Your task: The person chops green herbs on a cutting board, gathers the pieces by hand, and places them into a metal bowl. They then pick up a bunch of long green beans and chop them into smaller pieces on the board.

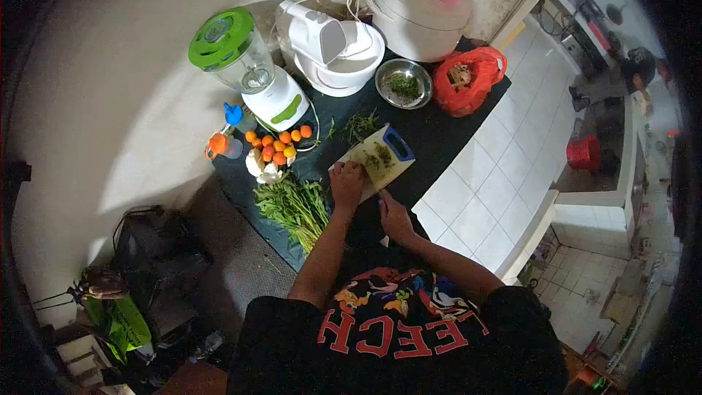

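A pale cutting board (pixel 398 168) with a blue handle end lies at a slant on the dark tabletop, finely chopped greens (pixel 379 159) scattered over it. My left hand (pixel 346 181) presses on the board's near left part with its fingers bent and together; what lies under them is hidden. By the board's near right edge, my right hand (pixel 395 216) is closed around what looks like a knife, mostly hidden by the hand. Uncut leafy stems (pixel 296 208) lie in a bunch left of my left forearm. Loose sprigs (pixel 360 127) rest beyond the board.
Orange-red tomatoes (pixel 279 148) and white bulbs (pixel 265 170) lie left of the board. A blender (pixel 252 73), a stand mixer (pixel 322 40), a metal bowl with greens (pixel 404 104), a red plastic bag (pixel 457 100) and a large white lidded container (pixel 420 18) stand along the back.
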`<state>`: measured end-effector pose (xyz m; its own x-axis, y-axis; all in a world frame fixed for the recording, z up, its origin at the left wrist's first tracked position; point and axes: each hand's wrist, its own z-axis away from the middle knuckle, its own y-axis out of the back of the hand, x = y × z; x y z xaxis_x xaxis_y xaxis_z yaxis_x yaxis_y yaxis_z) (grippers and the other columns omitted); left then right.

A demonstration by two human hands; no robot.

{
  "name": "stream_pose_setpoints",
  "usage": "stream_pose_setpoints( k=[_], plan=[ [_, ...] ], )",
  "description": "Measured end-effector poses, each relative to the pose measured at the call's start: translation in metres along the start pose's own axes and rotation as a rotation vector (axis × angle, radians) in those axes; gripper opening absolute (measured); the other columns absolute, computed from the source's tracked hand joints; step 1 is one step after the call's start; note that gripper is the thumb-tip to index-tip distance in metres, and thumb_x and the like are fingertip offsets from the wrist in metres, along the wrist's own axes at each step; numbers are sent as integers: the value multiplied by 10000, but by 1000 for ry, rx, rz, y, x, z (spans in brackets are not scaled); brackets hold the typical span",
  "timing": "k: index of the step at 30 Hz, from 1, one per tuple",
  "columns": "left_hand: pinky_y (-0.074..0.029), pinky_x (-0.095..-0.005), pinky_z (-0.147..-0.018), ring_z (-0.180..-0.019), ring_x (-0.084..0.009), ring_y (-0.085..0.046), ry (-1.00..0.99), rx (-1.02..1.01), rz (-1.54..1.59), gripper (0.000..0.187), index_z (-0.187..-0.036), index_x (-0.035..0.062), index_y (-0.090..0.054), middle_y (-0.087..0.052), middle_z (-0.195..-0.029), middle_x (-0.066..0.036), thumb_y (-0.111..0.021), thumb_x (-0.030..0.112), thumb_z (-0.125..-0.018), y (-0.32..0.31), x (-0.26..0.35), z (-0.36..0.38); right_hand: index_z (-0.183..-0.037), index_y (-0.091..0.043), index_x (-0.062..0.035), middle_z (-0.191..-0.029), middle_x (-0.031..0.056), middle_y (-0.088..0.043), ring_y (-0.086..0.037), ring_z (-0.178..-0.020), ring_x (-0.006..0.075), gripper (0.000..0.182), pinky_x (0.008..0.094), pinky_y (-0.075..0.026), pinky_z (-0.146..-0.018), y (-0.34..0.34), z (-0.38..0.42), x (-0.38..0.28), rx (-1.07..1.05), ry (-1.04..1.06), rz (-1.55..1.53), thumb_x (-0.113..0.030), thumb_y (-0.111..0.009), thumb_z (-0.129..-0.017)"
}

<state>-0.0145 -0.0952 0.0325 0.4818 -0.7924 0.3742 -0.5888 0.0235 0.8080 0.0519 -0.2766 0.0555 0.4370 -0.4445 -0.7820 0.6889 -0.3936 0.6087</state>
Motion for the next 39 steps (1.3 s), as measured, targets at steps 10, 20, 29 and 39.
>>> stream_pose_setpoints(
  k=[10,20,29,39],
  plan=[
    [-463,-490,-871,-1013,-302,-603,78,-101,46,149,-937,94,-758,-701,-965,-66,-707,220,-875,-12,-3,5,-1390,-538,16,-1207,312,-674,-656,-1101,491,399,548,-533,-964,-4,-16,-5,77,79,-8,-238,-428,-1102],
    [-473,-468,-866,-978,-319,-614,67,-71,-11,146,-943,99,-782,-719,-915,-76,-716,215,-883,-8,-6,4,-1364,-544,46,-1204,325,-669,-657,-1107,488,394,539,-528,-955,-19,-32,2,98,91,36,-227,-486,-1086],
    [-481,-482,-876,-980,-324,-609,23,-19,53,159,-958,75,-765,-707,-971,-78,-713,196,-868,-1,-3,3,-1360,-547,42,-1160,297,-694,-667,-1090,483,380,541,-541,-929,-16,-9,-6,90,16,-27,-209,-487,-1082],
    [-501,-476,-834,-963,-334,-619,-35,-83,63,134,-956,62,-738,-699,-959,-115,-684,156,-877,-5,-10,9,-1375,-540,42,-1139,322,-689,-669,-1047,494,382,543,-544,-891,-9,-31,-17,31,-4,39,-202,-486,-1086]
  ],
)
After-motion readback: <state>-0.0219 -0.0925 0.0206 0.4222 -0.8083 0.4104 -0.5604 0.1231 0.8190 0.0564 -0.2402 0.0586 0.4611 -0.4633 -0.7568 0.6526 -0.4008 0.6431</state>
